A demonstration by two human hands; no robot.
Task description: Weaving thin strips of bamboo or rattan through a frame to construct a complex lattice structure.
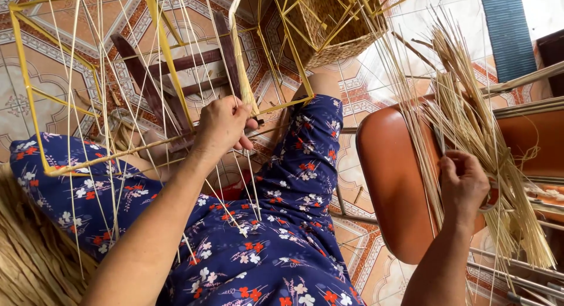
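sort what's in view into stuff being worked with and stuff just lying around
In use: left hand gripping pale strip on yellow wire frame; right hand grasping bundle of straw stalks on orange chair.

Lying about: woven basket, dark wooden stool, blue mat.

The woven basket [329, 24] at twelve o'clock is cut off by the top edge. The right hand [464, 185] has its fingertips hidden in the bundle of straw [476, 135], so you cannot tell how many stalks it holds. The orange chair [393, 182] is cut off at three o'clock. The yellow frame [35, 94] runs past the top edge.
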